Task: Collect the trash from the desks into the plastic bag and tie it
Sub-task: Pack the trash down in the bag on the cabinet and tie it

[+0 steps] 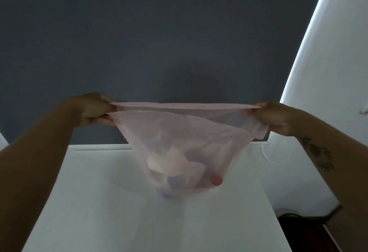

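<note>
A thin, see-through pink plastic bag [179, 138] hangs above the white desk [99, 202], its mouth stretched wide and flat between my hands. My left hand [95, 110] pinches the left end of the rim, and my right hand [272, 117] grips the right end with bunched plastic. Inside the sagging bottom lies crumpled white trash [169, 164], something purple [177, 182] and a small reddish round thing [216, 180]. The bag's bottom sits at or just above the desk surface.
A dark grey wall panel [159, 32] rises behind the desk. A white wall [328, 72] with a bright strip of light stands at the right. A thin white cord [265, 156] hangs by the desk's back right corner. Dark floor and cables [298, 223] lie at the lower right.
</note>
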